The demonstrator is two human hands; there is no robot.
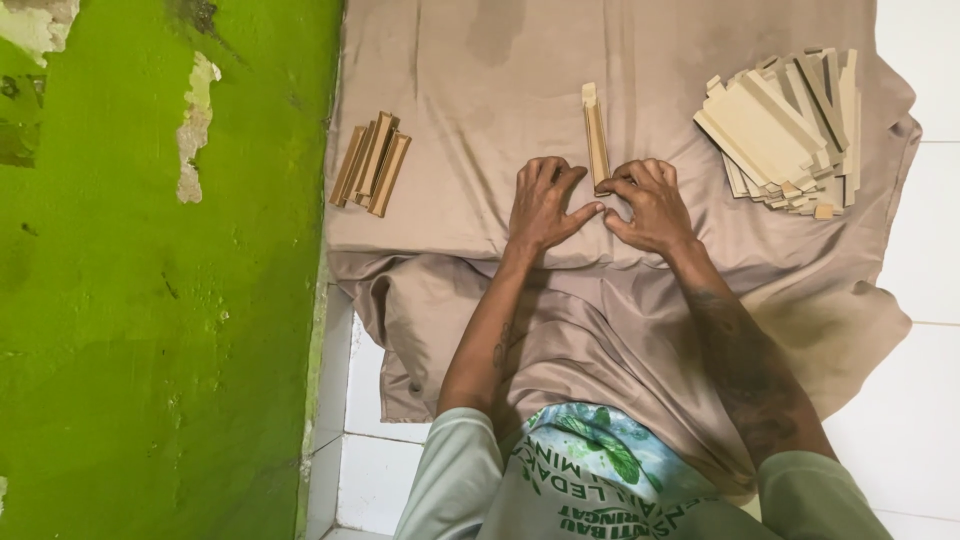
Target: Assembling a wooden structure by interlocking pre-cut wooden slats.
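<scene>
Fingers: your left hand (541,205) and right hand (650,203) pinch the near end of the folded cardboard strip (596,138).
Surface: tan cloth (480,90).
Right pile: flat cardboard blanks (790,130).

Our left hand (541,207) and right hand (651,205) on the cloth (480,90), wooden strip (595,137) between them, small stack (370,164) left, large pile (790,130) right

A plain home floor serves as a makeshift workshop: white floor tiles (920,250), a peeling green wall (150,300) beside a beige cloth (480,90), cut wooden pieces (790,130) on that cloth.
</scene>
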